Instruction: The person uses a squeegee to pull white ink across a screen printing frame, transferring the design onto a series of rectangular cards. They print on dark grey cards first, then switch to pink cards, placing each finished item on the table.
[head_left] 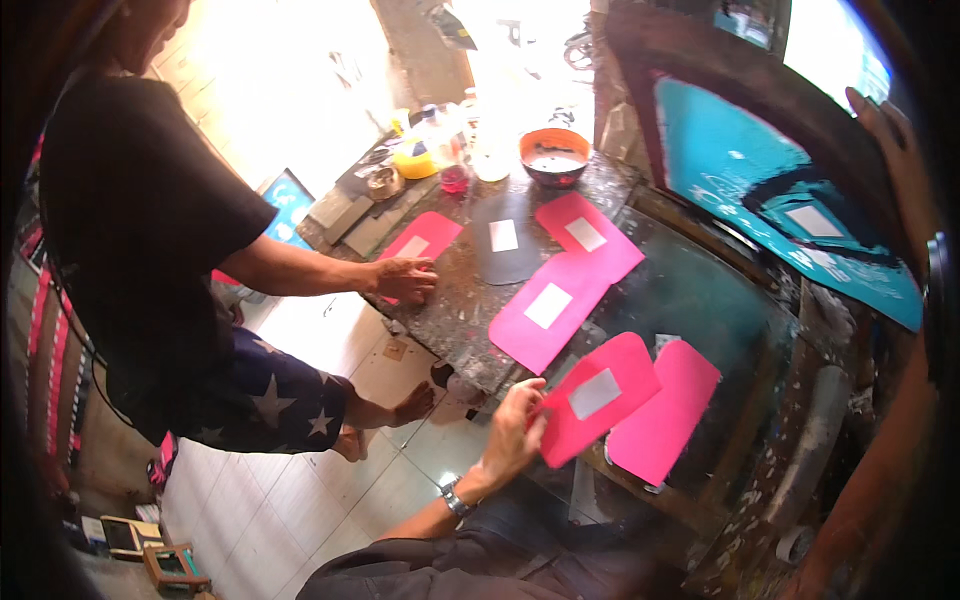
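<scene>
Our left hand (pixel 515 425) pinches the lower corner of a pink sheet (pixel 597 398) with a pale grey rectangular patch on it, thumb on top and fingers beneath, lifting it just off the near edge of the worktop (pixel 470 300) where a glass panel (pixel 690 300) begins. A second plain pink sheet (pixel 665 410) lies partly under it to the right, touching it. Our right hand (pixel 905 170) is up at the far right, fingers curled over the top of a dark wooden screen frame (pixel 760 100) with teal mesh, holding it raised; how firmly it closes we cannot tell. Further along the worktop lie two more pink sheets (pixel 560 300) with patches, overlapping each other, and a dark grey sheet (pixel 505 240) beyond them. Another person stands at the left edge, one hand (pixel 405 278) pressed flat, fingers spread, on a pink sheet (pixel 420 240) there. An orange bowl (pixel 553 155) and a yellow pot (pixel 415 160) sit at the far edge. We judge the held sheet to be light, thin and bendy, likely to droop or crease if gripped hard; a corner or edge pinch with support beneath suits it, keeping clear of the grey patch, which may be fresh print.
</scene>
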